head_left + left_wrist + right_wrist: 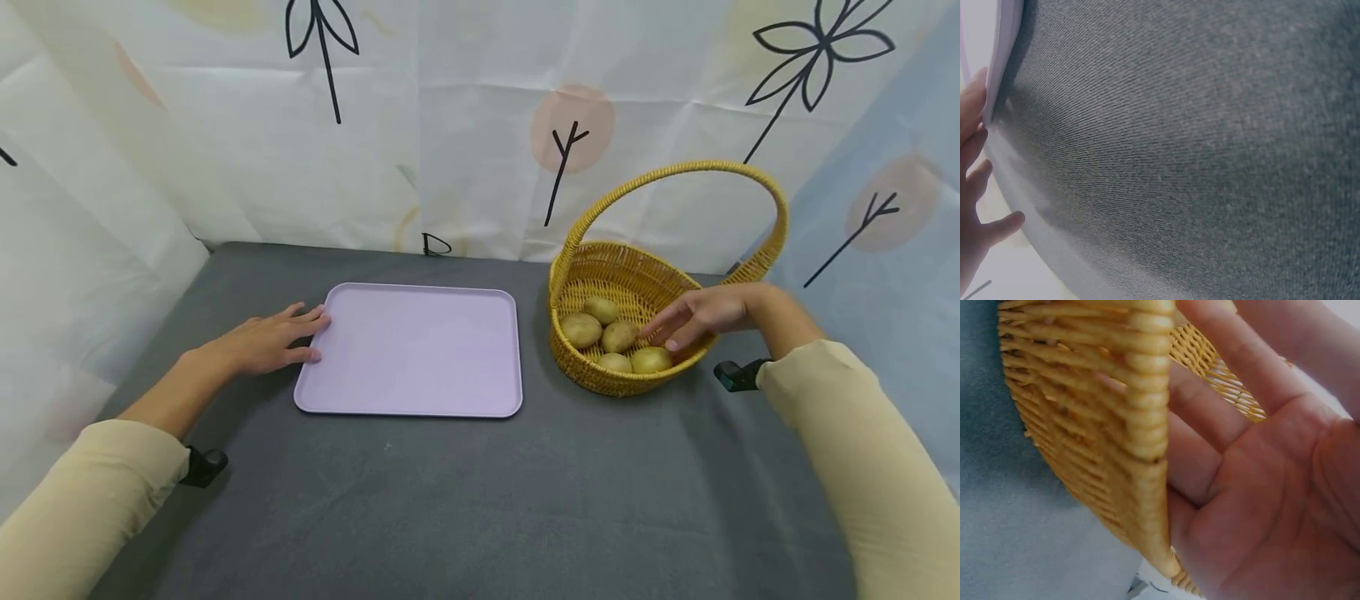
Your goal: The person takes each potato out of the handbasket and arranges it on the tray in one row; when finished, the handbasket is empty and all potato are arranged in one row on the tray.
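A lilac rectangular tray (420, 350) lies flat on the grey cloth. At its left edge my left hand (272, 343) is spread, with fingertips on the rim; in the left wrist view the tray's edge (1005, 44) shows beside the fingers. To the right stands a yellow woven basket (592, 377) with a tall arched handle. Several potatoes (581, 330) lie at its bottom. My right hand (705, 315) reaches in over the basket's right rim, fingers loosely extended beside the nearest potato (651, 360). In the right wrist view the basket wall (1085, 419) hides the fingertips.
Dark grey cloth (465, 508) covers the table. A white patterned curtain (465, 167) hangs along the back, close behind the basket, and more curtain stands at both sides. The basket handle (675, 169) arches above the right hand. Each wrist wears a small black camera.
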Demonstrator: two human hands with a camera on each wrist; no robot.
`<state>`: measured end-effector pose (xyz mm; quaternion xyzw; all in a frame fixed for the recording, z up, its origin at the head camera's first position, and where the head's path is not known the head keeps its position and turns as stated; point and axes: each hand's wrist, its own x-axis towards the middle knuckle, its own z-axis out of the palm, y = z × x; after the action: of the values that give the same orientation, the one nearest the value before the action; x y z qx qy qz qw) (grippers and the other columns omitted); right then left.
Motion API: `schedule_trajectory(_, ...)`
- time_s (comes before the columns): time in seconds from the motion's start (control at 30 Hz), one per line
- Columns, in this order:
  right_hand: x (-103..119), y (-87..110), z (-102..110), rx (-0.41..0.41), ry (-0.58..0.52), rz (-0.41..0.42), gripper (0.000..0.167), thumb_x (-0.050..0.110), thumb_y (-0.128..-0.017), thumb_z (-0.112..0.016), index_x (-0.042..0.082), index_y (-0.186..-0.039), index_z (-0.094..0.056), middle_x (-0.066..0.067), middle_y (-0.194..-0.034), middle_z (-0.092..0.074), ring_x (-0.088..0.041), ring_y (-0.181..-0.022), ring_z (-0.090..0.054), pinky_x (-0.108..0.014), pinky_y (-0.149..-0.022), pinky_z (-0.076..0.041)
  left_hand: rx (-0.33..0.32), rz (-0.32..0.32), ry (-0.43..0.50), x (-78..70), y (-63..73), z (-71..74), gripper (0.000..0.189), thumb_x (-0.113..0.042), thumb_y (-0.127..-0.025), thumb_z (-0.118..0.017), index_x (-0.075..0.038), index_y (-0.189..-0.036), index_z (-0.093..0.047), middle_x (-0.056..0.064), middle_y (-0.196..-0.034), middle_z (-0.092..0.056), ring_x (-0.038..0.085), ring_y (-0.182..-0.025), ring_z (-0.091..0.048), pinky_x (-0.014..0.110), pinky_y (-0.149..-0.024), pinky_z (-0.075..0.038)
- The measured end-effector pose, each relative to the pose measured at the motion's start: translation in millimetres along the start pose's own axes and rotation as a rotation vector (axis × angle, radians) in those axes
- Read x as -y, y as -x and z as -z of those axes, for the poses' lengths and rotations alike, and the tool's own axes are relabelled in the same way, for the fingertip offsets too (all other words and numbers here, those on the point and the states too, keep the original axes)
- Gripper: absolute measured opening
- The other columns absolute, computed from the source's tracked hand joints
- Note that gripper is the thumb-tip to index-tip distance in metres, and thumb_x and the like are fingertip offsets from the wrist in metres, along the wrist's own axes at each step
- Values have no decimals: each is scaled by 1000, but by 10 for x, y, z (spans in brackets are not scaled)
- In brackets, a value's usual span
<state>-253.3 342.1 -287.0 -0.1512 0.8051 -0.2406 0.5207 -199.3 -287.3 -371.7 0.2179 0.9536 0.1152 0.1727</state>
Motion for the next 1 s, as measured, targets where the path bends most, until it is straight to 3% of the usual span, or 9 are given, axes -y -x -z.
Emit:
schedule_trajectory(0.17,-3,-116,49,54,-68,-51,60,26,-100,-62,2,-151,-41,-19,-153,-42,-30,-140,-40,-41,-107,-41,1,10,4,-15,10,-4,76,-48,-97,-59,-5,-155,-33,20,-162,-23,49,-147,-13,80,-100,-15)
schedule_trajectory(0.37,10,-195,44,109,-164,-92,56,20,-99,-63,1,-148,-44,-4,-130,-62,-15,-118,-59,-36,-100,-47,-3,6,14,-39,7,0,76,-48,-97,-58,-5,-155,-32,21,-162,-23,49,-147,-14,80,-100,-15)
schedule_trajectory(0.63,102,-253,33,140,-129,-102,57,14,-96,-66,-3,-146,-45,-2,-113,-64,-12,-102,-59,-34,-95,-48,-4,-7,27,-20,3,-12,76,-46,-98,-58,-3,-155,-31,22,-161,-22,50,-147,-14,79,-101,-17)
schedule_trajectory(0.87,208,-302,0,160,-93,-118,60,14,-93,-71,-3,-144,-46,-2,-116,-64,-11,-104,-58,-34,-95,-48,-2,-10,53,13,14,-35,77,-47,-98,-57,-3,-155,-30,22,-162,-21,49,-147,-12,78,-102,-16)
schedule_trajectory(1.0,228,-304,-15,142,-55,-103,57,16,-93,-72,-2,-142,-49,-2,-108,-65,-12,-98,-59,-35,-93,-49,-2,-9,59,23,21,-40,77,-47,-98,-58,-3,-155,-29,22,-162,-21,49,-147,-12,77,-103,-17)
